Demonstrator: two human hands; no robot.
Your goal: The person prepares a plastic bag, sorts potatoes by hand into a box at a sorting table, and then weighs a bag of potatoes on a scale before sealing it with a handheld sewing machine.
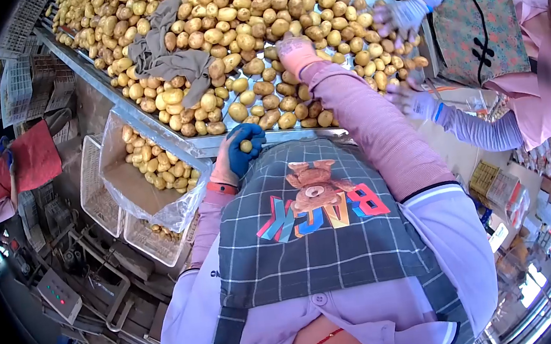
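Potatoes (225,16) lie in a thick layer over a metal table (218,140). My left hand (241,152), in a blue-palmed glove, is at the near edge of the table beside my apron, its fingers curled round a small potato (246,146). My right hand (297,54), in a pink glove, reaches in among the potatoes near the middle of the table; its fingertips are hidden, so whether it grips one does not show. A grey cloth (172,52) lies crumpled on the potatoes to the left of my right hand.
At the right, a co-worker's gloved hands (400,19) are at the table's side. Below the table's left edge stand a plastic-lined box (114,169) holding potatoes and white crates (92,184). Another person in a red apron (29,157) is at far left, near a control box (59,295).
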